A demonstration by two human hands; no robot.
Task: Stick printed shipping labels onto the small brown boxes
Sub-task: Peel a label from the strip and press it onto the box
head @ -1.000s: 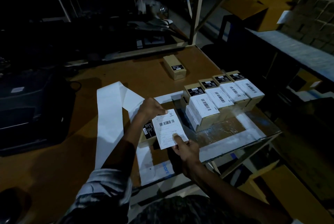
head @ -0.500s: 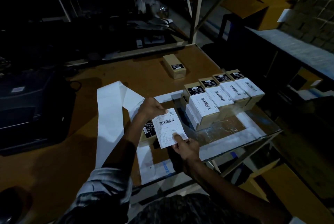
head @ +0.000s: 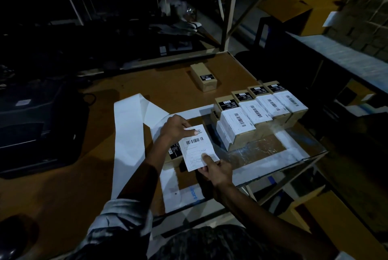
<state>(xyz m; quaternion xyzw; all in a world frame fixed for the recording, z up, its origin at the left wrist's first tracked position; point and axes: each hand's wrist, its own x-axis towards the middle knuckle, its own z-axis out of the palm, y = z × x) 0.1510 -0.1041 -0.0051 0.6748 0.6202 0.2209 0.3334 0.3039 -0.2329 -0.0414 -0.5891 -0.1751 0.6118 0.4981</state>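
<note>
A dim storeroom with a brown wooden table (head: pixel 147 83) filling the middle of the frame, metal shelving uprights behind it and, at the upper right, a shelf stacked with cardboard boxes (head: pixel 365 29). A dark machine (head: pixel 31 125) sits on the table at the left edge. A long white strip of label backing paper (head: pixel 128 144) runs from the centre of the table down toward the lower middle, folded back on itself near its top.

Just below centre, the left hand (head: pixel 176 128) pinches the top edge of a white shipping label (head: pixel 197 148), thumb on the printed face near its upper corner. The right hand (head: pixel 218 169) pinches the label's lower right corner, thumb on top. The label, with a barcode across its upper part, lies over a small brown box (head: pixel 174 155) of which only the left side with a black sticker shows; whether the label is already pressed down onto it cannot be told.

To the right of centre, a row of labelled boxes (head: pixel 258 113) stands side by side, touching, each with a white barcode label on top and a black sticker at its far end. One lone brown box (head: pixel 204 78), without a white label, lies apart above centre. A patch of clear tape (head: pixel 262 150) shines on the table in front of the row
</note>
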